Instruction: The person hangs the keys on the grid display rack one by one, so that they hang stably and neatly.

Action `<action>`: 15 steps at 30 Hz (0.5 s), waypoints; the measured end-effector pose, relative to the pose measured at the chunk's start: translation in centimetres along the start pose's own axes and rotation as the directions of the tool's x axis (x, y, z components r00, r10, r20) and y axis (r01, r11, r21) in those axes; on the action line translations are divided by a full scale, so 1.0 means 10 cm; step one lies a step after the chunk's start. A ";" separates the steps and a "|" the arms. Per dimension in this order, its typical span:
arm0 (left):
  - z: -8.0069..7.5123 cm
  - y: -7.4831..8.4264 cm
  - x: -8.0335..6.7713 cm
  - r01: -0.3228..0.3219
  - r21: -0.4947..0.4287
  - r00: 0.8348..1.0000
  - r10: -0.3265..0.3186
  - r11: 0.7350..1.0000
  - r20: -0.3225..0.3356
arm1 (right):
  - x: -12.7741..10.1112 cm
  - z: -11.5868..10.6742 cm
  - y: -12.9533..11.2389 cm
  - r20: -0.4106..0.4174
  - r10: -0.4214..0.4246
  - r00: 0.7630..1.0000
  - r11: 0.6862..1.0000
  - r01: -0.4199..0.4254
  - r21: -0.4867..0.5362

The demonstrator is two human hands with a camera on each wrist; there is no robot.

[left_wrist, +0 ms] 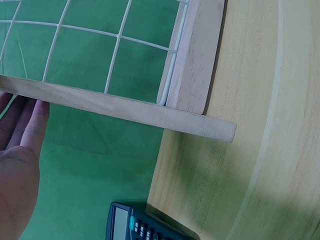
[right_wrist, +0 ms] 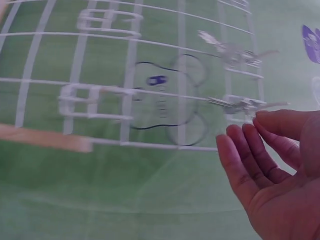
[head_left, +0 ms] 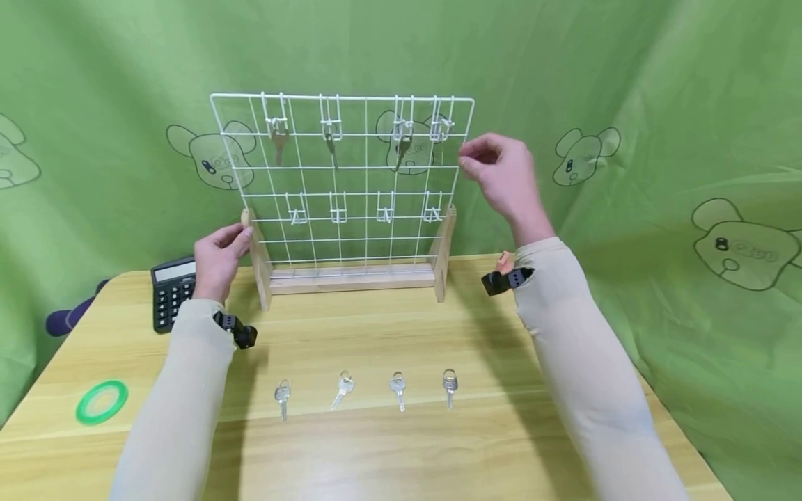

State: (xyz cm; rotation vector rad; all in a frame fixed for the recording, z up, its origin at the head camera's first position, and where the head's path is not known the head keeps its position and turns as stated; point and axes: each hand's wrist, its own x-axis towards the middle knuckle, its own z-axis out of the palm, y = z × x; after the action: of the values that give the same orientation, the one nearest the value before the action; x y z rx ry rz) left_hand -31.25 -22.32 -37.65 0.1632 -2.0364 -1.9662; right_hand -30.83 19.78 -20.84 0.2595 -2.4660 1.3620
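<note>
A white wire grid rack [head_left: 366,167] stands upright in a wooden base [head_left: 351,280]. My left hand [head_left: 219,259] holds its left wooden post [head_left: 258,268], fingers reaching behind the post in the left wrist view. Several keys hang from the top hooks, including a brown-looking key [head_left: 279,147] at left and a dark key [head_left: 404,149]. Off the rack's upper right edge is my right hand [head_left: 501,170], fingers loosely bent with nothing visible between them. Just beyond its fingertips, a silver key [right_wrist: 225,103] hangs on the top-right hook [head_left: 441,126]; that view is blurred.
Lower hooks [head_left: 338,212] on the grid carry no keys. Several silver keys, one being a key [head_left: 398,390], lie in a row on the table [head_left: 351,459]. A calculator [head_left: 169,296], a green ring [head_left: 101,402] and an orange object [head_left: 504,261] are also there.
</note>
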 end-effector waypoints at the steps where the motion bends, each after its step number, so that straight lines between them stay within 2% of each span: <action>1: 0.00 0.00 0.00 -0.004 0.002 1.000 0.004 1.000 0.002 | -0.03 0.02 0.05 0.016 0.004 1.000 1.000 -0.004 -0.031; 5: 0.00 0.02 0.01 -0.014 0.001 1.000 0.014 1.000 0.006 | -0.14 0.11 0.26 0.086 0.011 0.996 0.994 -0.001 -0.112; 9: 0.01 0.01 0.01 -0.013 -0.017 1.000 0.013 1.000 0.003 | -0.24 0.23 0.43 0.170 -0.009 0.985 0.987 0.036 -0.157; 15: 0.00 -0.01 0.01 -0.003 -0.065 1.000 0.003 0.998 0.000 | -0.41 0.45 0.56 0.311 -0.039 0.950 0.977 0.102 -0.189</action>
State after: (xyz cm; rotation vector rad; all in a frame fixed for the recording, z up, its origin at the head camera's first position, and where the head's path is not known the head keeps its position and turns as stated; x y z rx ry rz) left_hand -31.34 -22.38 -37.75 0.1456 -1.9685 -2.0271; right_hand -29.56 18.96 -28.97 0.5418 -2.7927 1.0990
